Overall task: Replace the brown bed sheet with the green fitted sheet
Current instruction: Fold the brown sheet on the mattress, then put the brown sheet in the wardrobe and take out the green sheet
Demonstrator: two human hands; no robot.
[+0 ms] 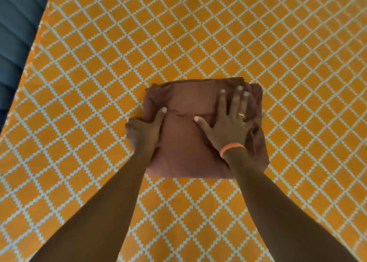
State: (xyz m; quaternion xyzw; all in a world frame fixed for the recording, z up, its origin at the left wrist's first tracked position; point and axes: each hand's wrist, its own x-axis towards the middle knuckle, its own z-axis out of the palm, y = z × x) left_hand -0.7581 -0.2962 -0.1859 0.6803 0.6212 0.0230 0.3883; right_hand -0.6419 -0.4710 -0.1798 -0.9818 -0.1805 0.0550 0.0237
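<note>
The brown bed sheet (186, 142) lies folded into a thick square bundle in the middle of an orange mattress (178, 43) with a pale diamond grid. My left hand (145, 130) grips the bundle's left edge, thumb on top and fingers curled under the side. My right hand (230, 118) lies flat on the top right of the bundle with its fingers spread, pressing down. That hand wears a ring, and an orange band circles its wrist. No green fitted sheet is in view.
A dark blue padded surface (17, 33) runs along the mattress's left edge at the upper left. The orange mattress fills the view on every other side of the bundle.
</note>
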